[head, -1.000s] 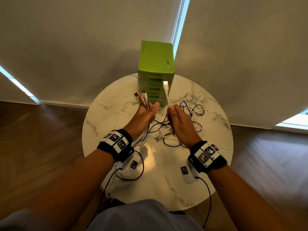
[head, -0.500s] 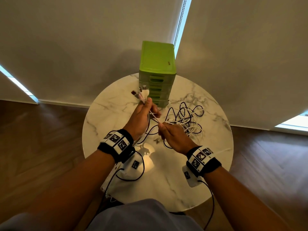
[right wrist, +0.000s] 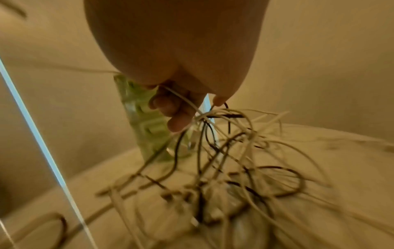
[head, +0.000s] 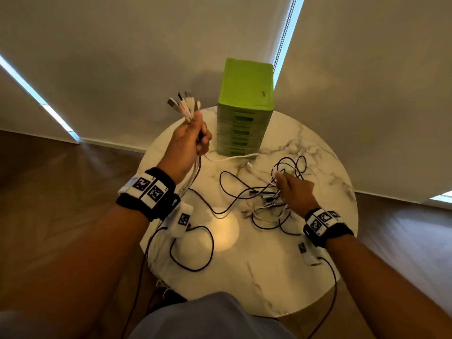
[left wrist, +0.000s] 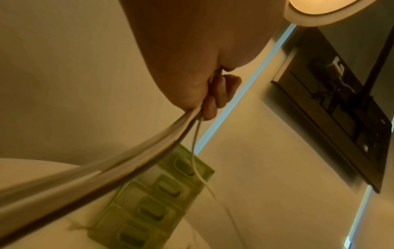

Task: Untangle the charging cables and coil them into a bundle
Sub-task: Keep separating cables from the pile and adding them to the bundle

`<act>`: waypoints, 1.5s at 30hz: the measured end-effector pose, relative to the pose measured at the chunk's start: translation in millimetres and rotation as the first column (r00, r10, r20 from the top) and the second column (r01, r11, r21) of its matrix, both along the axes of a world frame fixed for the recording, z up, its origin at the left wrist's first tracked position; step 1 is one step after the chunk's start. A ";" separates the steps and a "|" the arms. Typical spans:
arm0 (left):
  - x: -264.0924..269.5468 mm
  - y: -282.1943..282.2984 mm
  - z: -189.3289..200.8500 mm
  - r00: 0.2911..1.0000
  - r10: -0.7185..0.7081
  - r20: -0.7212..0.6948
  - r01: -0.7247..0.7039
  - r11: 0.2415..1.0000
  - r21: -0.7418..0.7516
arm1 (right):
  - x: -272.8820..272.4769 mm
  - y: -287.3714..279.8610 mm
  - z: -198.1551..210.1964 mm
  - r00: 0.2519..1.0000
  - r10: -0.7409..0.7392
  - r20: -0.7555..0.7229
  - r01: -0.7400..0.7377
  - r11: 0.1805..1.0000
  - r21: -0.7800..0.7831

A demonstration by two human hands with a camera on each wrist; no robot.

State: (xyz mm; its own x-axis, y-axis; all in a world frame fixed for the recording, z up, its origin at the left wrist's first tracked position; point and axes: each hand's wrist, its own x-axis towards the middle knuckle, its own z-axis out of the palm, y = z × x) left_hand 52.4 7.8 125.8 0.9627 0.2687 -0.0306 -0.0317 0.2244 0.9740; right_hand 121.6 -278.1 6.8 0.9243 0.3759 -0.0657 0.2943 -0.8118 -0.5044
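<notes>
Gripping a bunch of cable ends (head: 186,106), the left hand (head: 188,143) is raised; the right hand's (head: 294,192) fingers (right wrist: 177,116) curl into the tangled cables (head: 266,192) on the counter (head: 244,277).

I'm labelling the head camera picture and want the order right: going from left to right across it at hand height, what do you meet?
Left hand gripping the gathered cable ends → green drawer unit → right hand in the tangled cables on the marble table.
</notes>
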 end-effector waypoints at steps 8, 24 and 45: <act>-8.9 -59.8 -37.7 0.975 -0.076 -0.208 0.144 0.931 0.335 | -23.2 59.3 49.7 0.974 0.127 0.189 -0.180 0.937 0.299; -1.6 -54.2 -20.7 0.992 -0.066 -0.109 0.081 0.986 0.143 | -39.5 24.8 -15.6 0.903 0.348 -0.252 -0.257 0.908 0.331; -8.0 -43.6 -37.2 0.993 -0.065 -0.099 0.091 0.954 0.287 | 30.5 21.1 32.6 0.998 0.065 -0.017 -0.060 0.977 0.206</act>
State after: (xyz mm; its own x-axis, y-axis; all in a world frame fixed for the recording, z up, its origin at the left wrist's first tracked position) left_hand 44.4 -35.7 88.6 0.9782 0.2024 -0.0469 0.0623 -0.0703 0.9956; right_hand 152.2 -257.0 39.4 0.8978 0.4404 -0.0019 0.3274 -0.6703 -0.6659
